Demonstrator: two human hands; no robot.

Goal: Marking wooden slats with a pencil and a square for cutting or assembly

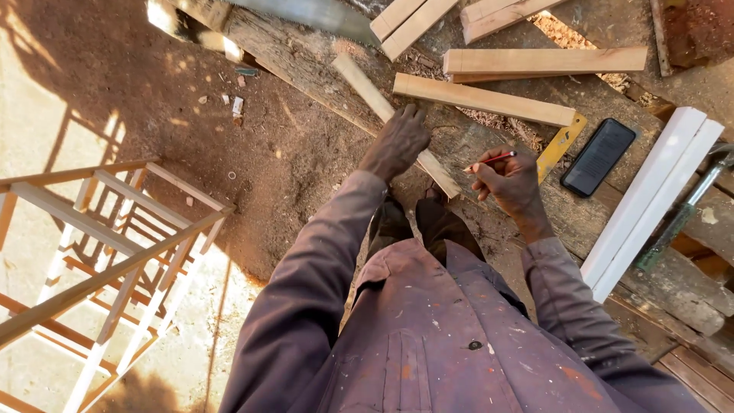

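On a rough, sawdust-strewn wooden desk (321, 69) outdoors, the left hand (396, 143) presses flat, fingers spread, on a pale wood strip (365, 86) lying across it. The right hand (511, 183) pinches a red pencil (491, 160) just beside that strip, near a yellow square (560, 142) and black phone (598, 156).

Right hand (511, 185) gripping red pencil (491, 160)

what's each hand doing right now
Left hand: open, pressed flat on the pale narrow wooden strip.
Right hand: closed, holding the thin red pencil.
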